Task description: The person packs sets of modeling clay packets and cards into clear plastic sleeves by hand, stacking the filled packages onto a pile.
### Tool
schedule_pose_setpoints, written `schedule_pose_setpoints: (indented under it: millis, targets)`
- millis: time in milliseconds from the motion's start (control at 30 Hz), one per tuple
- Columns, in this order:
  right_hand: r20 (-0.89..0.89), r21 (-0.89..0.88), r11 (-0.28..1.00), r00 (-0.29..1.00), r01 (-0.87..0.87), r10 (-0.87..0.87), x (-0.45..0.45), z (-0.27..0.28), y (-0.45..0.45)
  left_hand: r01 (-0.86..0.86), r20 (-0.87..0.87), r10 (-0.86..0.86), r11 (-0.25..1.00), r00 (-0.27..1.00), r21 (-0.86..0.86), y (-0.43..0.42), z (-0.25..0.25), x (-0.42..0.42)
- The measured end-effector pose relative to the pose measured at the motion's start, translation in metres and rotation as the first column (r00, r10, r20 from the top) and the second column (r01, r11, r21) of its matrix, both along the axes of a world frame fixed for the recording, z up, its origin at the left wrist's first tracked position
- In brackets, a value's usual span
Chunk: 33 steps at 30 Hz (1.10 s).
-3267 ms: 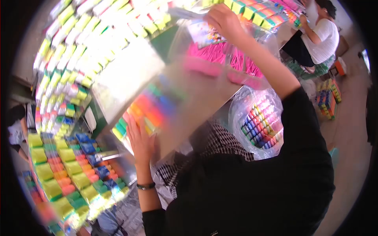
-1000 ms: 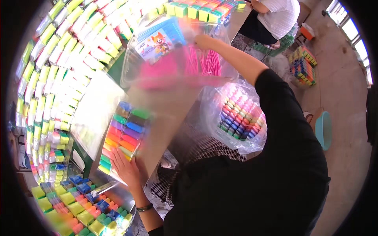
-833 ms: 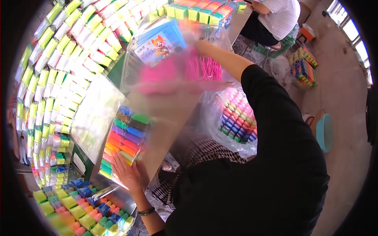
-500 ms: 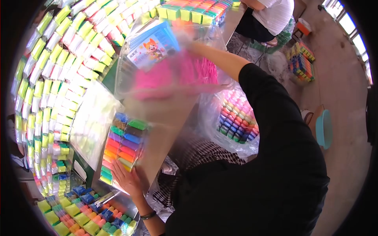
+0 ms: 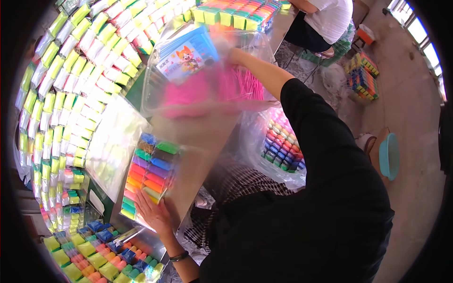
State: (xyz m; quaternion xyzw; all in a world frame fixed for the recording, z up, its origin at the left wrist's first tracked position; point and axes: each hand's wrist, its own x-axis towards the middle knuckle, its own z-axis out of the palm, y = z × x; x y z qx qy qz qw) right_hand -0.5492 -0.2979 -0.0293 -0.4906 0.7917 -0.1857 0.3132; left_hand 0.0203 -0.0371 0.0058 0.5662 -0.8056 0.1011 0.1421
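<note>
My left hand [image 5: 155, 214] lies with its fingers extended on the lower end of a clear pack of coloured clay pieces [image 5: 150, 170], which rests on the table [image 5: 188, 160]. My right hand [image 5: 232, 57] is blurred over a clear plastic bin [image 5: 147, 96], beside a stack of blue cards with a cartoon fox [image 5: 186, 59]. Its fingers are smeared, and whether they hold anything is unclear. Pink sticks [image 5: 250, 85] and a pink heap [image 5: 188, 94] lie in the bin below that hand.
Many clay packets [image 5: 61, 94] cover the left side, with more packs [image 5: 99, 257] at lower left. A plastic bag of clay pieces [image 5: 283, 146] is by my lap. Another person [image 5: 330, 21] sits at upper right. A teal basin [image 5: 389, 155] stands on the right.
Since the oldest frame, the blurred clay pack has come to lie flat under my left hand. My right hand has moved from the bin's far edge to above the pink contents.
</note>
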Motion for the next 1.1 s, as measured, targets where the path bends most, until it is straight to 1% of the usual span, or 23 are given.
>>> schedule_pose_setpoints:
  millis: [33, 267, 333, 367, 400, 467, 500, 567, 633, 667, 700, 767, 800, 867, 933, 967, 1033, 1067, 1100]
  targets:
    - [-0.010, 0.056, 0.998, 1.000, 0.012, -0.012, 0.001, 0.005, 0.002, -0.005, 0.004, 0.005, 1.000, 1.000, 0.003, 0.000, 0.000, -0.001]
    - [-0.050, 0.054, 0.996, 0.996, -0.078, 0.080, 0.007, 0.042, 0.019, -0.006, 0.002, 0.006, 1.000, 1.000, 0.002, 0.000, -0.002, 0.000]
    - [-0.259, 0.068, 0.995, 0.961, -0.080, 0.095, 0.011, 0.048, 0.024, -0.012, -0.003, 0.012, 1.000, 1.000, 0.008, 0.000, 0.000, -0.002]
    - [-0.259, 0.068, 0.995, 0.961, -0.078, 0.093, 0.005, 0.032, 0.018, -0.011, -0.003, 0.011, 1.000, 1.000, 0.008, 0.000, 0.000, -0.002]
    - [-0.288, -0.070, 0.973, 0.938, -0.222, 0.193, 0.000, 0.010, 0.011, -0.009, -0.004, 0.010, 1.000, 1.000, 0.006, 0.000, 0.000, -0.002]
    - [-0.329, -0.202, 0.911, 0.901, -0.361, 0.284, 0.003, -0.006, 0.006, -0.009, -0.004, 0.009, 1.000, 1.000, 0.004, 0.000, 0.001, -0.002]
    - [-0.400, -0.215, 0.887, 0.866, -0.408, 0.301, 0.007, -0.012, 0.003, -0.007, -0.006, 0.007, 1.000, 1.000, 0.001, 0.000, 0.001, -0.002]
    - [-0.466, -0.231, 0.862, 0.829, -0.452, 0.310, 0.011, -0.033, -0.009, -0.003, -0.003, 0.003, 1.000, 1.000, -0.006, 0.000, -0.001, -0.001]
    - [-0.387, -0.472, 0.851, 0.922, -0.229, 0.033, 0.002, -0.085, -0.042, 0.016, -0.004, -0.016, 1.000, 1.000, -0.020, -0.001, -0.004, 0.003]
    - [-0.385, -0.474, 0.849, 0.922, -0.233, 0.038, -0.004, -0.098, -0.053, 0.010, -0.002, -0.010, 1.000, 1.000, -0.022, 0.000, -0.003, 0.003]
    - [-0.419, -0.519, 0.796, 0.904, -0.312, 0.081, -0.013, -0.109, -0.062, 0.005, -0.004, -0.005, 1.000, 1.000, -0.015, 0.000, -0.002, 0.001]
    - [-0.458, -0.559, 0.732, 0.881, -0.389, 0.119, -0.016, -0.097, -0.055, -0.001, -0.009, 0.000, 1.000, 1.000, -0.012, 0.000, 0.000, 0.000]
    - [-0.323, -0.425, 0.854, 0.932, -0.300, 0.167, -0.007, -0.065, -0.034, 0.002, -0.012, -0.002, 1.000, 1.000, -0.016, 0.000, 0.000, -0.001]
    - [-0.176, -0.253, 0.941, 0.967, -0.223, 0.182, 0.003, -0.016, -0.003, 0.005, -0.015, -0.005, 1.000, 1.000, -0.014, 0.001, 0.001, -0.002]
    - [0.142, -0.023, 0.996, 0.986, -0.088, 0.091, 0.004, 0.017, 0.017, -0.001, -0.003, 0.001, 1.000, 1.000, -0.015, 0.001, 0.003, -0.004]
    - [0.144, -0.020, 0.997, 0.986, -0.080, 0.082, 0.002, 0.023, 0.019, 0.007, -0.001, -0.007, 1.000, 1.000, -0.012, 0.001, 0.002, -0.004]
    - [0.255, 0.155, 0.986, 0.967, -0.065, 0.023, 0.000, 0.036, 0.021, -0.010, -0.001, 0.010, 1.000, 1.000, -0.014, 0.001, 0.001, -0.004]
    - [0.253, 0.157, 0.986, 0.967, -0.060, 0.019, 0.000, 0.044, 0.029, -0.006, -0.003, 0.006, 1.000, 1.000, -0.012, 0.001, 0.000, -0.003]
    - [0.238, 0.087, 0.989, 0.966, -0.119, 0.096, 0.000, 0.050, 0.040, -0.009, -0.003, 0.009, 1.000, 1.000, -0.012, 0.001, 0.000, -0.003]
